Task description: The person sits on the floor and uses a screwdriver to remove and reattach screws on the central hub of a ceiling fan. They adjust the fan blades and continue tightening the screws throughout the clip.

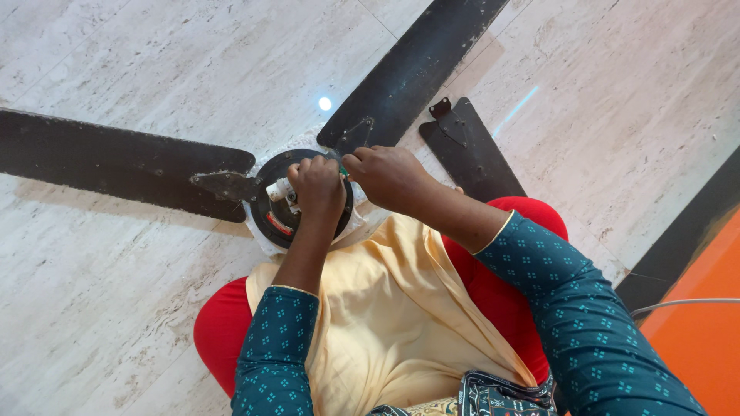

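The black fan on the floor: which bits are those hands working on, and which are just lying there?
In hand:
round black fan motor hub
left hand, gripping its middle
right hand, pinching a small green-tipped tool
two long black blades fixed to it

Lying about:
loose black blade
thin white cable

Light: bright and even over my marble floor.
Glare: one small white spot reflects an overhead lamp.
Shadows: soft, under my fan blades.
Focus: sharp throughout.
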